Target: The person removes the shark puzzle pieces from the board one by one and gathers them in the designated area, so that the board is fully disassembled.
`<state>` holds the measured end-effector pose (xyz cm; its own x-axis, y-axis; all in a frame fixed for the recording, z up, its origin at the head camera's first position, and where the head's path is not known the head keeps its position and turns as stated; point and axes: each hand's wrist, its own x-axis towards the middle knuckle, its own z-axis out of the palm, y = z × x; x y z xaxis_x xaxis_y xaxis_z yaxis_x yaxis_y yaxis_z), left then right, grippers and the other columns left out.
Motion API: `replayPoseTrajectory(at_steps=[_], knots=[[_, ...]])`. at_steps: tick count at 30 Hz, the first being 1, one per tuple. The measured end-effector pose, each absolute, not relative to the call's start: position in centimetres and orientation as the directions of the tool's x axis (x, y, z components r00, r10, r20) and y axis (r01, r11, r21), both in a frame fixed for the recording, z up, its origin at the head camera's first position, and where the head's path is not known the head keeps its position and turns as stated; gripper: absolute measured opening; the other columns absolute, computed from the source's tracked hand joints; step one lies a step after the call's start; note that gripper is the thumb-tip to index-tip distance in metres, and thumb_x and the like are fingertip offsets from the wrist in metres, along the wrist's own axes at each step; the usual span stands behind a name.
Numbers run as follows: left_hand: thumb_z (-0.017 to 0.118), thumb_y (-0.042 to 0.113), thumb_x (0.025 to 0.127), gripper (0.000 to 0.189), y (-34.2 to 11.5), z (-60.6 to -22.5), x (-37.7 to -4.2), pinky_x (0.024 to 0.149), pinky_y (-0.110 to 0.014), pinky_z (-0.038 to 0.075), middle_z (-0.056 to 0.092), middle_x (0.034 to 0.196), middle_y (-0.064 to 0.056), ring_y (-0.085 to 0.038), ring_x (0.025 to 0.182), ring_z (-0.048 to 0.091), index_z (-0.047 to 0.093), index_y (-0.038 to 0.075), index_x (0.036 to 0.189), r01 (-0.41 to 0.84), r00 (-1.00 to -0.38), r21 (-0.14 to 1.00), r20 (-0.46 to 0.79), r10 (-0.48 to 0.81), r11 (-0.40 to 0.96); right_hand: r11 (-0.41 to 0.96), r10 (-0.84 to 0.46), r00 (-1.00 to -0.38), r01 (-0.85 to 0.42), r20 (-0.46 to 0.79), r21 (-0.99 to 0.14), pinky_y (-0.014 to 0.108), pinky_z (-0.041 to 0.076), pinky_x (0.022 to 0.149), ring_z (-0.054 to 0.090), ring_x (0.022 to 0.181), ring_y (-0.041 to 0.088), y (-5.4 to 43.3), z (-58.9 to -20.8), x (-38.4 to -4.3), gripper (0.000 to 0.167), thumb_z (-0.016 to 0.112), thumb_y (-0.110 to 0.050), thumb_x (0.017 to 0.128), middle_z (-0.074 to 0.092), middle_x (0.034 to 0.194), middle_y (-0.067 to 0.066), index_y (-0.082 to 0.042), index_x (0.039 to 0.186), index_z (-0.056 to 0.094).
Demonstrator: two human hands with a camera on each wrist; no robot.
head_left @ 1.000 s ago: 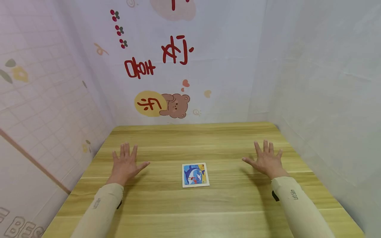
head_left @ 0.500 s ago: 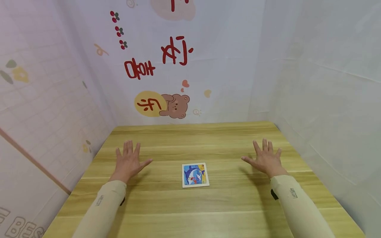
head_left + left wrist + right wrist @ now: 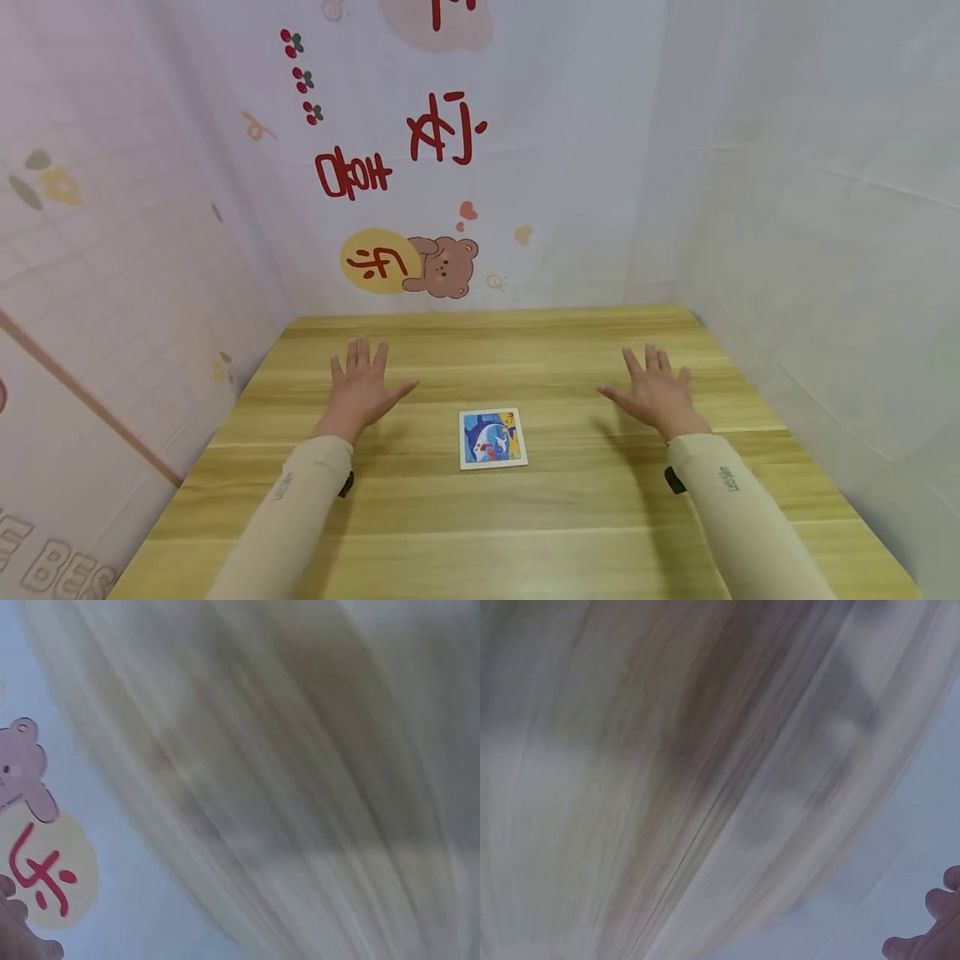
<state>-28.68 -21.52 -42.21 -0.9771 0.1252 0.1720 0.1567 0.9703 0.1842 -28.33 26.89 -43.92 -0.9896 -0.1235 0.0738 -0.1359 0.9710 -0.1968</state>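
Note:
A small square picture puzzle with a white border and a blue shark scene lies flat near the middle of the wooden table. To its left, my left hand is held over the table with fingers spread and the thumb pointing toward the puzzle. My right hand is on the other side, its fingers likewise spread and its thumb pointing inward. Both hands hold nothing and are apart from the puzzle. In the left wrist view only some fingertips show at the lower left corner; the right wrist view has fingertips at its lower right.
The wood-grain table is closed in by a white printed cloth at the back, a grid-patterned cloth on the left and a plain white one on the right. A bear print marks the back cloth.
My left hand has moved right and slightly away from me, closer to the puzzle. The right hand has shifted a little to the left. The puzzle has stayed in place.

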Motion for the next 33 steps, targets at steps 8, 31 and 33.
replayPoseTrajectory(at_steps=[8,31,33], knots=[[0.047,0.073,0.090,0.096,-18.3,-42.2,-29.0,0.112,-0.068,0.003,0.016,0.159,-0.027,-0.043,0.148,0.007,0.026,0.006,0.156,0.150,-0.980,0.353,0.174,0.092,0.923,0.941,-0.095,-0.994,-0.105,0.046,-0.322,0.077,0.013,0.103,0.012,0.141,0.056,24.9,-44.1,-28.7,0.093,0.038,-0.069,0.096,0.011,0.156,0.037,-0.002,0.157,0.018],[0.077,0.032,0.088,0.054,-9.6,-47.9,-27.1,0.110,-0.053,0.033,0.051,0.142,-0.016,-0.038,0.135,0.042,0.062,0.007,0.134,0.071,-0.997,0.807,0.073,0.021,0.586,0.406,0.059,-0.995,0.099,-0.082,-0.908,0.049,0.050,0.089,0.060,0.112,0.039,16.4,-46.8,-28.3,0.050,0.053,-0.023,0.103,0.056,0.131,0.025,0.001,0.146,0.044],[0.077,0.032,0.088,0.050,-9.2,-48.4,-26.9,0.109,-0.054,0.034,0.052,0.140,-0.018,-0.039,0.133,0.043,0.065,0.008,0.130,0.085,-0.996,0.781,0.076,0.041,0.618,0.348,0.059,-0.991,0.132,-0.119,-0.928,0.045,0.052,0.085,0.061,0.110,0.038,15.5,-47.1,-28.4,0.047,0.054,-0.021,0.103,0.057,0.130,0.024,0.001,0.144,0.047]])
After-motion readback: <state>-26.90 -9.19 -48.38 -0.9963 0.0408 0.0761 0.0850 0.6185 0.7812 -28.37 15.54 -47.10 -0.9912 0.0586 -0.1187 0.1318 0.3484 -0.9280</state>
